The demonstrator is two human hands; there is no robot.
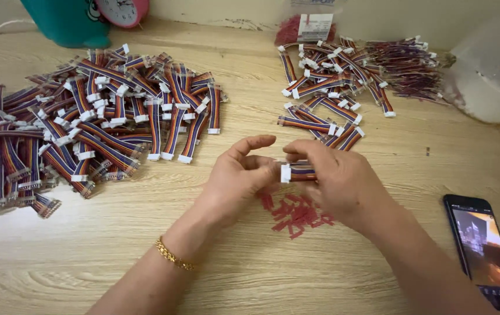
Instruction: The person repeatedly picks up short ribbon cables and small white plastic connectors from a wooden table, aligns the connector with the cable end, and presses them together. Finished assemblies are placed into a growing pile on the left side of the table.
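Both hands meet mid-frame, just above the wooden tabletop (250, 280). Right hand (334, 181) has its fingers curled shut round a short ribbon cable (299, 172) w/ striped multicolour wires; the cable's white connector (285, 173) sticks out to the left, towards the other hand. Left hand (241, 172) is touching that connector end: thumb side pressed against it, index finger arched over the top & partly open, other fingers loosely bent, so it looks like a light pinch rather than a full grip; can't tell exactly how much of the plug it has hold of. Gold bracelet (174, 255) on the left wrist. Directly under the hands, on the tabletop, a small scatter of red bits (296, 213), too small to identify. To the left, well apart from the hands, a big heap of same-type cables (81, 122) spreads across the tabletop. Beyond the hands, upper centre-right, a smaller pile of cables (325, 87), w/ a bundle of thinner dark-red wires (407, 67) beside it on its right. Clear plastic bag (489, 76) at far right edge. Smartphone (483, 251), screen lit, lies flat near the right forearm, bottom right. Top left: teal container (66, 20) & a pink alarm clock (123, 10), touching or nearly so.
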